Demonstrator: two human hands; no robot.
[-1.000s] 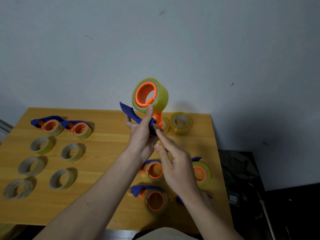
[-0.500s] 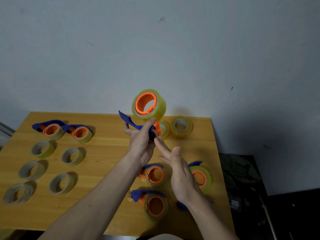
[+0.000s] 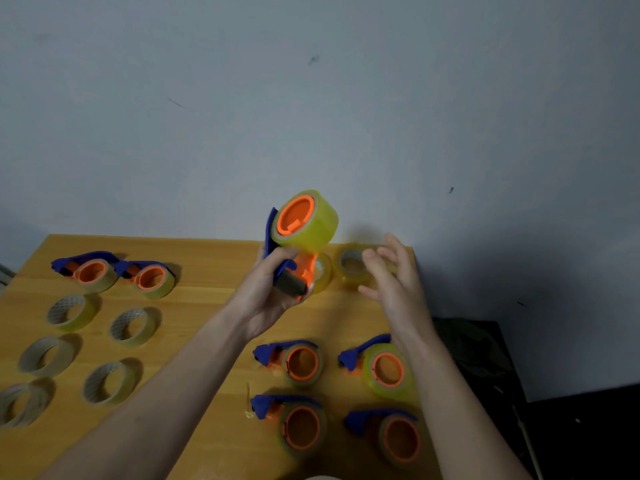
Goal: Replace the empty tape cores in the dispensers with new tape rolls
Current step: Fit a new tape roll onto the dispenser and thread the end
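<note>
My left hand (image 3: 266,292) grips the blue handle of a blue-and-orange tape dispenser (image 3: 294,268) raised above the table. A full yellowish tape roll (image 3: 315,225) sits on its orange hub at the top. To the right of the dispenser my right hand (image 3: 391,275) hovers with fingers spread, holding nothing. Just behind that hand a new tape roll (image 3: 351,266) lies on the table, and a second roll (image 3: 322,271) is partly hidden by the dispenser.
On the wooden table (image 3: 207,306), several dispensers lie near the front right (image 3: 301,363) (image 3: 388,370) and two at the back left (image 3: 91,271) (image 3: 150,277). Several empty cores (image 3: 71,311) (image 3: 109,382) lie at the left. The table's right edge drops to a dark floor.
My right hand let go of the dispenser's lower end and moved right and back with fingers spread. My left hand turned the dispenser, so the blue handle now points up beside the roll.
</note>
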